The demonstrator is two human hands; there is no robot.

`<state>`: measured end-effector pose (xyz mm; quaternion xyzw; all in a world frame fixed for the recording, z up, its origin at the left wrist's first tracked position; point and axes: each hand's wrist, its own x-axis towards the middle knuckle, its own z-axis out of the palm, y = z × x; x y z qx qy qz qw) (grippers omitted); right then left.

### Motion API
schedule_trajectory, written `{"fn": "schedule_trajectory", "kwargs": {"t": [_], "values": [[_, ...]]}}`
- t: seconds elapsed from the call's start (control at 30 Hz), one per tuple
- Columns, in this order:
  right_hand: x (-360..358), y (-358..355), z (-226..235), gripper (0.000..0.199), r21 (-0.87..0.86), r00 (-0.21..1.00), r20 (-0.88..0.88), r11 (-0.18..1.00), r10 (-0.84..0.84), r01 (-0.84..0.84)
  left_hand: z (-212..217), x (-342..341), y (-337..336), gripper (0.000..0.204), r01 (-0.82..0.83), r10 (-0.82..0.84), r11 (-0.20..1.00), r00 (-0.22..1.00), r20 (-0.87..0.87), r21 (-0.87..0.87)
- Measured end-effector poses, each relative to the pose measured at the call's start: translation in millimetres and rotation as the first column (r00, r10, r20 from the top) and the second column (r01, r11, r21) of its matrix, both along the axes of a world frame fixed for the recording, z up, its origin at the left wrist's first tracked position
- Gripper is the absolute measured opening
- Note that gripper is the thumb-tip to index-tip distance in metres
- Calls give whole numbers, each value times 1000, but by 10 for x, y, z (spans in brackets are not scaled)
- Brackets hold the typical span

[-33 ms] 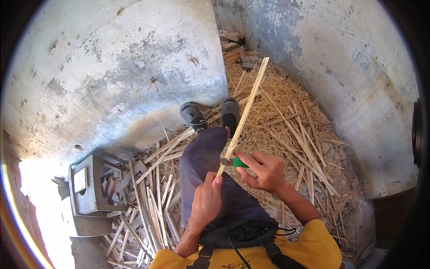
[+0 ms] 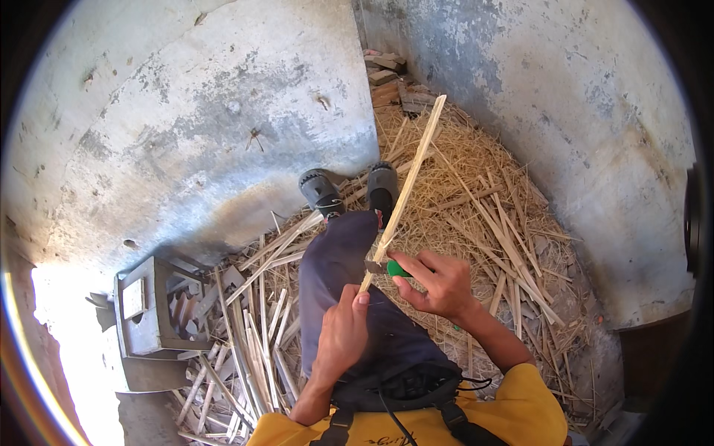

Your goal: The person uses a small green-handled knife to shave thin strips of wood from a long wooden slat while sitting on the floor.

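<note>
My left hand (image 2: 343, 331) is closed round the near end of a long pale split-wood strip (image 2: 410, 181), which looks like bamboo. The strip slants up and away to the right, above my legs. In my right hand (image 2: 437, 282) is a knife (image 2: 399, 269) with a green handle. Its short dark blade lies across the strip, touching it just beyond my left fingers. A thin sliver stands off the strip partway up. Most of the knife handle is hidden by my right fingers.
Straw and shavings (image 2: 476, 160) cover the ground ahead and to the right, with loose strips (image 2: 513, 253) on top. More pale strips (image 2: 256, 342) lie at left beside a grey box frame (image 2: 156, 308). Worn plaster walls (image 2: 245, 89) stand close; bricks (image 2: 383, 74) lie in the far corner.
</note>
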<state>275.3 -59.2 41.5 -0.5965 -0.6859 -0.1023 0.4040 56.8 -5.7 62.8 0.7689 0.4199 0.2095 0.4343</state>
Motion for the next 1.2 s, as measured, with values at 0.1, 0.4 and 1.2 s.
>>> {"fn": "schedule_trajectory", "kwargs": {"t": [0.1,0.4,1.2], "values": [[45,32,9,36,25,999,39,999,-34,33,-28,-12,14,31,3,-3,1000,1000,-4,22],[88,80,-55,37,86,995,75,995,-61,54,-99,-40,13,35,-10,11,997,1000,-8,78],[-73,149,-126,26,-147,936,-343,979,84,-142,-303,-245,63,32,-21,27,995,998,-53,99]]}}
